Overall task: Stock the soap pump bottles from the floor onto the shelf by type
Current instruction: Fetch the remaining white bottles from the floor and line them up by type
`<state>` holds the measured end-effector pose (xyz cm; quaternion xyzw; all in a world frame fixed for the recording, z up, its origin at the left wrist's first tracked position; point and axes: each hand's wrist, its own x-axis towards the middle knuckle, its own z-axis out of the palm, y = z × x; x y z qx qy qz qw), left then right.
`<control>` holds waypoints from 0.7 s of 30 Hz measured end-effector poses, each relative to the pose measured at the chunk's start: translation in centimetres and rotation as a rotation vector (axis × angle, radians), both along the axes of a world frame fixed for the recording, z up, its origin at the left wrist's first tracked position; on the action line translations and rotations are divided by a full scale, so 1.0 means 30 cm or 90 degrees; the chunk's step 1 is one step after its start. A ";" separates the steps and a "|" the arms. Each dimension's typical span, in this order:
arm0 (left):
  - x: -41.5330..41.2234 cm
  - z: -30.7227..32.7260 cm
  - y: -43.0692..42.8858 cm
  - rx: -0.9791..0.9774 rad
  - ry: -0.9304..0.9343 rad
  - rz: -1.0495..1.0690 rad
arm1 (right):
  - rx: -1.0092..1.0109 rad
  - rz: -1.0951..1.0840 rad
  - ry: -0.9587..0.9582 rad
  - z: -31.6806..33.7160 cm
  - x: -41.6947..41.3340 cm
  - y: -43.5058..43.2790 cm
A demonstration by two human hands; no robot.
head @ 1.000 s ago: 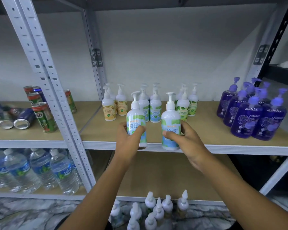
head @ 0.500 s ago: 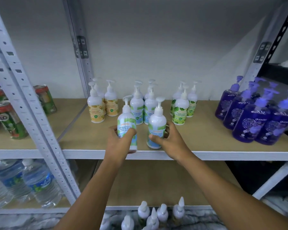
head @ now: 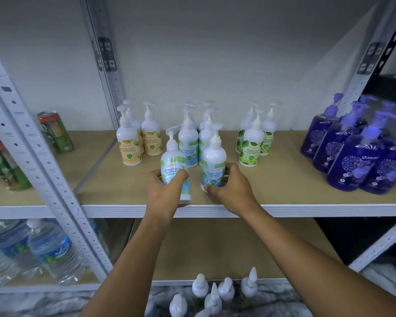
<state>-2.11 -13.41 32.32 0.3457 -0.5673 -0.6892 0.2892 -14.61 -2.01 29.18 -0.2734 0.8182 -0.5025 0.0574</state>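
My left hand (head: 164, 191) grips a white cool mint pump bottle (head: 173, 163) tilted slightly, at the front of the wooden shelf (head: 284, 191). A second cool mint bottle (head: 213, 162) stands upright on the shelf, with my right hand (head: 231, 186) wrapped around its base. Just behind them stands a cluster of matching cool mint bottles (head: 188, 143). Yellow-label bottles (head: 129, 143) are grouped to the left, green-label bottles (head: 252, 143) to the right, and purple bottles (head: 352, 154) at the far right. Several white pump bottles (head: 213, 296) stand on the floor below.
A white perforated upright (head: 39, 161) divides the shelving on the left. Drink cans (head: 55, 131) sit on the left shelf, water bottles (head: 44, 250) below them. The lower wooden shelf (head: 215, 248) lies under my arms. A black rack (head: 384, 88) stands at right.
Both hands have carried the two cool mint bottles forward from the shelf's front edge toward the cool mint group. The view has shifted right and closer.
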 end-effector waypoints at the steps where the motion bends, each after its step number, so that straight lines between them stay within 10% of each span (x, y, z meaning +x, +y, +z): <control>1: 0.002 0.000 -0.003 0.003 -0.001 0.002 | 0.002 -0.002 0.001 0.003 -0.009 -0.011; 21: 0.010 -0.013 -0.028 0.020 -0.002 0.010 | 0.016 -0.021 0.019 -0.004 -0.086 -0.109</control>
